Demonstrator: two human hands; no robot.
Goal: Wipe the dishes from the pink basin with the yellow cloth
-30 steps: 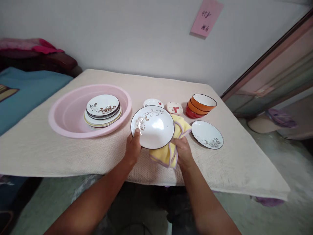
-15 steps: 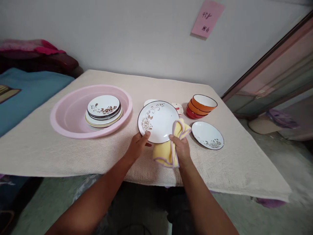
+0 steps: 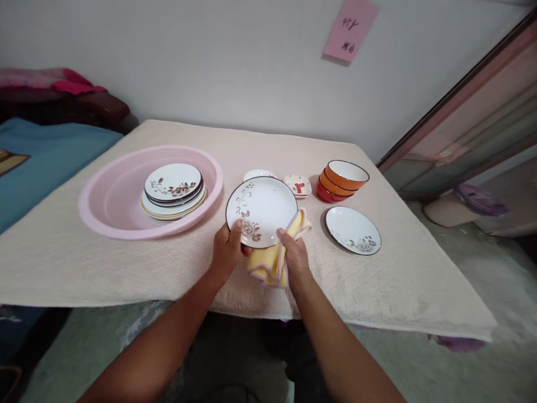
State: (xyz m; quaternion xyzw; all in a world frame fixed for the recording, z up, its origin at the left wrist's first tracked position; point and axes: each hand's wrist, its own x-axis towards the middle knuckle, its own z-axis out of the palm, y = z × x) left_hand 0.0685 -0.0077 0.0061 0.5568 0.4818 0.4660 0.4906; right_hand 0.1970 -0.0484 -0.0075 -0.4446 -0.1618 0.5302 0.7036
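Observation:
A white plate (image 3: pixel 268 210) with a dark rim and brown flowers is held tilted above the table, between my two hands. My left hand (image 3: pixel 227 246) grips its lower left edge, thumb on the face. At the lower right edge, my right hand (image 3: pixel 293 254) is closed on a yellow cloth (image 3: pixel 268 263) with purple edging, its thumb against the plate. The cloth is folded around that edge and hangs below it. To the right lies another flowered plate (image 3: pixel 352 226), apparently stacked on one more. Several plates (image 3: pixel 174 184) are piled inside a pink basin (image 3: pixel 94 210) at left.
Behind the held plate are a partly hidden white dish (image 3: pixel 257 174) and small dishes with a red pattern (image 3: pixel 297 183). Orange and red bowls (image 3: pixel 344 176) stand stacked at the back right. The cream-covered table (image 3: pixel 398 280) meets a wall bearing a pink note (image 3: pixel 350 31).
The plate has turned, so its large flower has moved toward the bottom. Both hands, plate and cloth have shifted slightly left, uncovering more of the red-patterned dishes.

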